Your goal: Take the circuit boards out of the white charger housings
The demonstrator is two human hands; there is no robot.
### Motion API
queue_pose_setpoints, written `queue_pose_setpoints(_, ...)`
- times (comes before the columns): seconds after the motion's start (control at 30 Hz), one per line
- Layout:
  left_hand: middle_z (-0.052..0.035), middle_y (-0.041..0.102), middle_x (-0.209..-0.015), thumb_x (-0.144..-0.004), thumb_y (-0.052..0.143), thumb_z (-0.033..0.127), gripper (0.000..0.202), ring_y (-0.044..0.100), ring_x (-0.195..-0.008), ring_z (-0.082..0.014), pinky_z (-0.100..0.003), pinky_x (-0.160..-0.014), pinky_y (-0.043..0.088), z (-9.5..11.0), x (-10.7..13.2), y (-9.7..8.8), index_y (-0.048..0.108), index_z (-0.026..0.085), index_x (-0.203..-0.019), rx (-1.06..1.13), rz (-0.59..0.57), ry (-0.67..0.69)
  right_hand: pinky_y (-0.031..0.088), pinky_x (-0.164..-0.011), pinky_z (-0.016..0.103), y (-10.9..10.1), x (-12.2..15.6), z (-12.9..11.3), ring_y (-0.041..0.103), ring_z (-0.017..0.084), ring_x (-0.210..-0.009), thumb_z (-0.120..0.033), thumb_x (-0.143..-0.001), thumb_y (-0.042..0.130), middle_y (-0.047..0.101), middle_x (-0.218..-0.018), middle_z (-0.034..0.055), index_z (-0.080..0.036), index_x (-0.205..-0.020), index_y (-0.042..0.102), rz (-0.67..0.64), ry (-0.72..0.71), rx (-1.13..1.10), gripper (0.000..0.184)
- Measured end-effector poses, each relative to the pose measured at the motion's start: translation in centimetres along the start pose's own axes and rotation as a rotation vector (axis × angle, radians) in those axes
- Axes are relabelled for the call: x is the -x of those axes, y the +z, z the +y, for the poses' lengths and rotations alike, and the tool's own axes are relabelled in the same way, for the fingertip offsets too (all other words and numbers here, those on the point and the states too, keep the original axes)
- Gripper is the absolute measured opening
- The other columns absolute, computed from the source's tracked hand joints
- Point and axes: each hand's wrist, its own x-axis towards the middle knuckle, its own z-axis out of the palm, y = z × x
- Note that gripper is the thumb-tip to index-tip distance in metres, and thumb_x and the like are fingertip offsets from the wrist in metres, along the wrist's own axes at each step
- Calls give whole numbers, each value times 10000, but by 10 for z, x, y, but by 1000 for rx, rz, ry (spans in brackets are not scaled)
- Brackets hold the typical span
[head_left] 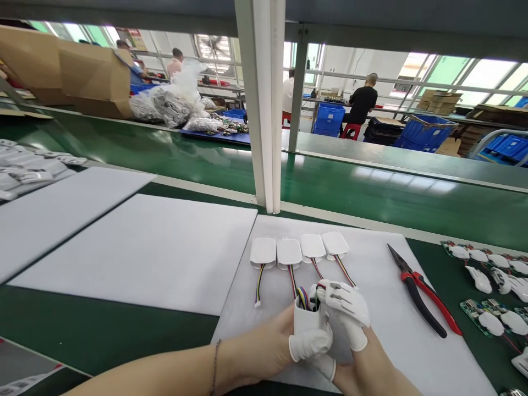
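open cardboard boxes (94, 77) upper left, clear plastic bags (173, 99) bunched just beside them, pile of small parts (233, 126) to the right of the bags, contents too small to tell; pale upright post (264, 110) mid-frame, glossy green surface (185, 148) on both sides of it. person in black shirt (363, 102) seated on red stool (352, 131), back turned, stacked blue crates (329, 116) just left, another blue crate (427, 129) tilted on the right, cardboard stack (439, 100) behind it, bright windows (490, 81) further back.
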Motion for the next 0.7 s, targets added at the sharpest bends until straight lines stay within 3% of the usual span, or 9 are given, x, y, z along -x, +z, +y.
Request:
queue_pose_setpoints(0.07,9,455,-839,-739,705,603,469,403,-792,-143,-290,-754,372,1,0,1,522,198,-889,-8,7,-21,474,-1035,548,-5,-4,-6,497,369,-1263,-163,-871,655,531,-1312,148,-271,-1474,311,-44,-71,85,702)
queue_pose_setpoints(0.17,8,430,-844,-744,695,622,495,376,-796,-142,-288,-752,354,3,0,2,506,189,-893,-23,-4,-27,480,-1023,499,-11,-10,-12,407,368,-1316,-168,-895,610,480,-1266,173,-204,-1418,322,-76,-102,151,598)
queue_pose_setpoints(0.3,12,438,-851,-752,690,578,447,415,-813,-148,-307,-791,372,0,-1,1,504,201,-905,-16,10,-38,506,-971,491,-11,-13,-15,506,346,-1182,-155,-861,629,504,-1173,137,-229,-1327,374,-54,-112,143,537)
queue_pose_setpoints(0.53,33,479,-834,-668,688,345,353,453,-811,-135,-272,-746,363,4,-2,4,509,207,-938,2,77,-98,581,-858,433,-2,-9,-15,607,319,-1050,-175,-856,605,586,-1146,107,-299,-1318,414,-10,-60,115,516)
queue_pose_setpoints(0.63,30,496,-836,-676,721,363,388,448,-806,-133,-267,-734,351,3,-5,1,519,198,-963,25,102,-83,554,-888,423,-3,-14,-15,578,291,-1053,-100,-862,587,557,-1137,118,-249,-1364,379,44,-183,170,563)
queue_pose_setpoints(0.7,13,515,-841,-694,752,462,424,458,-817,-145,-277,-739,353,2,-8,-2,523,186,-920,57,124,-68,523,-935,420,-5,-18,-16,531,283,-1107,-77,-882,580,510,-1172,141,-187,-1381,361,56,-213,218,557)
